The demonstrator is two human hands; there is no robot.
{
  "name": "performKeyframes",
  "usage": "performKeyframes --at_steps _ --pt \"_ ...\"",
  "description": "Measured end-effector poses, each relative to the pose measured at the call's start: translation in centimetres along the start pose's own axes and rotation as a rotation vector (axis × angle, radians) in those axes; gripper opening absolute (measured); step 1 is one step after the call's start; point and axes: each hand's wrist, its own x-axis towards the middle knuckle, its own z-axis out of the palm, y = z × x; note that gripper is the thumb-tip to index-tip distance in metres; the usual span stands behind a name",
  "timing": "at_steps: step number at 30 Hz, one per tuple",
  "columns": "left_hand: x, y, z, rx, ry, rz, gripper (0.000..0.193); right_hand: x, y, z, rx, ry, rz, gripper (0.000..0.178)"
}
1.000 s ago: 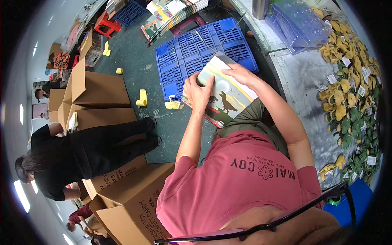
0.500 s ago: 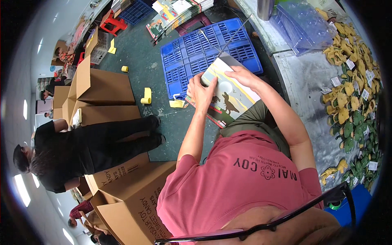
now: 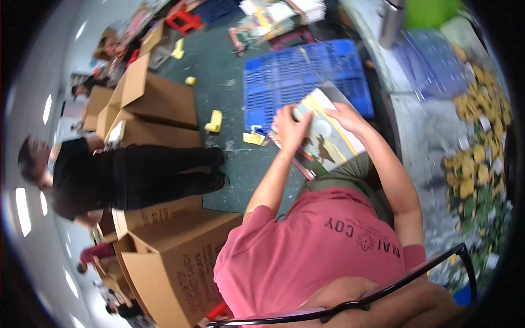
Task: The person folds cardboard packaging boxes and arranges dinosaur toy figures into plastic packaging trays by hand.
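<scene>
Above my lap I hold a printed cardboard piece (image 3: pixel 326 146), perhaps a flat box or book, with a dark dinosaur silhouette, a pale round moon and a yellow band on grey. My left hand (image 3: pixel 291 129) is wrapped over its left edge, thumb on the printed face. Gripping the upper right edge is my right hand (image 3: pixel 345 117), thumb on top and other fingers hidden beneath. The piece lies tilted, its lower end close to my green trousers (image 3: pixel 344 174). A greyish flap sticks up at its far end. What lies under it is hidden.
Beyond my hands is a blue plastic crate (image 3: pixel 306 74). Printed stacks (image 3: pixel 279 22) stand behind it. The metal table (image 3: pixel 418 131) on my right carries yellow and green plush pieces (image 3: pixel 470 175) and clear plastic bags (image 3: pixel 432 63). Leftward are open cartons (image 3: pixel 164 101) and a person in black (image 3: pixel 136 177).
The whole view has shifted, so most things sit further right and the crate lower. Both hands keep their hold on the printed piece. The person in black has turned their head.
</scene>
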Motion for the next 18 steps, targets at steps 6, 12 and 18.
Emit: performKeyframes --at_steps 6,12,18 --pt "-1.3 1.8 -0.6 0.084 -0.026 -0.021 0.052 -0.7 1.7 0.2 0.08 0.013 -0.017 0.044" --pt "-1.2 1.6 0.3 0.126 0.017 0.019 0.05 -0.5 1.1 0.0 0.115 0.034 0.023 0.042" --pt "-0.1 1.2 -1.2 0.099 -0.04 -0.02 0.045 -0.1 0.6 0.6 0.122 0.037 0.02 0.044"
